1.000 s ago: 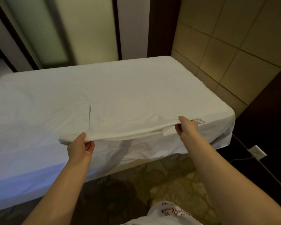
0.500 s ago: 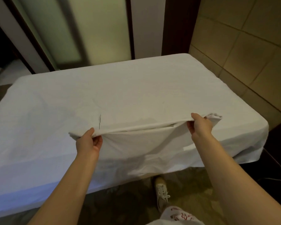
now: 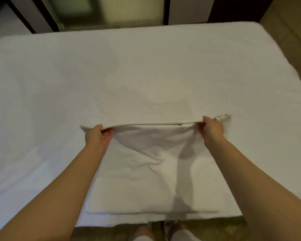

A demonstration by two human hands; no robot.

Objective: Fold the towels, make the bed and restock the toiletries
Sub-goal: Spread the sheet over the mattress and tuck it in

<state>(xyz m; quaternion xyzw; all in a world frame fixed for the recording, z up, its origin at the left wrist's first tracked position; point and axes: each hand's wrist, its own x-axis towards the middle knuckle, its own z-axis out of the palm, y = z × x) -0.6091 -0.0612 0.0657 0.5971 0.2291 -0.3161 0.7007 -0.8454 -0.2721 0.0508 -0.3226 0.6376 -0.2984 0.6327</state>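
On the bed (image 3: 42, 84), near its front edge: I see the white towel (image 3: 146, 180) lying doubled over, far edge raised.
Grip, left hand (image 3: 97, 136): thumb on top, fingers curled under, pinching the towel's raised left corner.
Grip, right hand (image 3: 211, 129): pinching the raised right corner likewise, beside a frayed tip.
Towel look: far edge taut between both hands, middle creased, near edge lying straight.

Matt white cloth towel (image 3: 151, 164), softly creased
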